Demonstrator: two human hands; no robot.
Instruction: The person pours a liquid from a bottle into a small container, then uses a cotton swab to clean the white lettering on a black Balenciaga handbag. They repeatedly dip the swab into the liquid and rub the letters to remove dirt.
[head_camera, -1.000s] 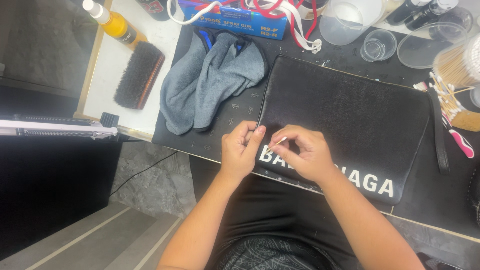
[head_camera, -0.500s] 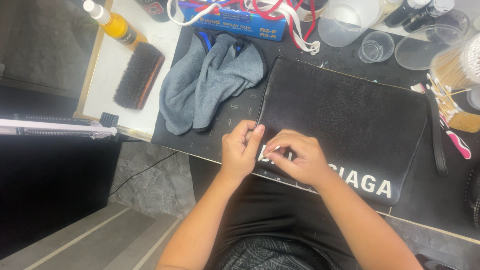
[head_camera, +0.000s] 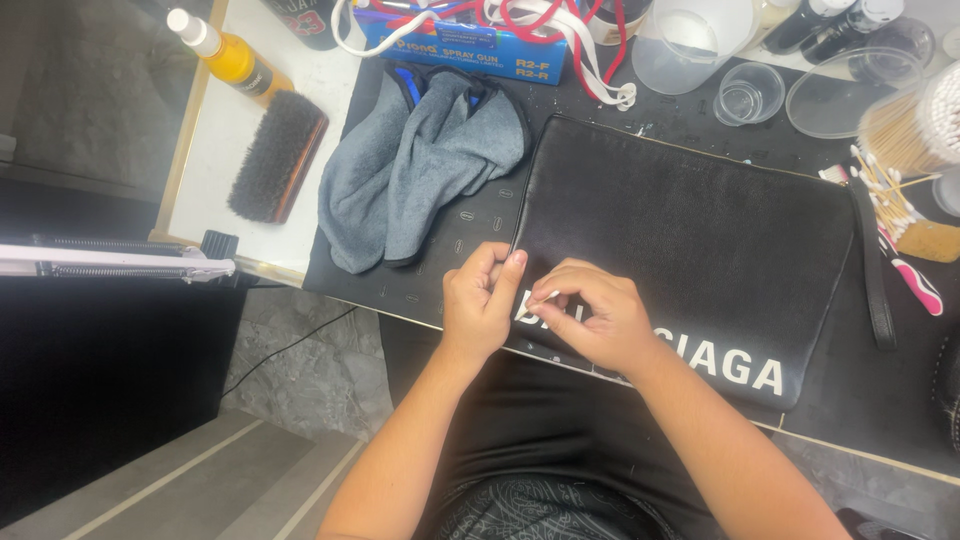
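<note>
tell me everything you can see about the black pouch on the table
The black pouch is a flat, rectangular clutch of grained, leather-like material with large white lettering along its near edge. It lies flat and slightly skewed on the dark work mat, with a black wrist strap at its right end. The left hand rests at its near left corner, and the right hand presses a small white swab-like tip to the lettering. A grey cloth lies just beside its left edge.
</note>
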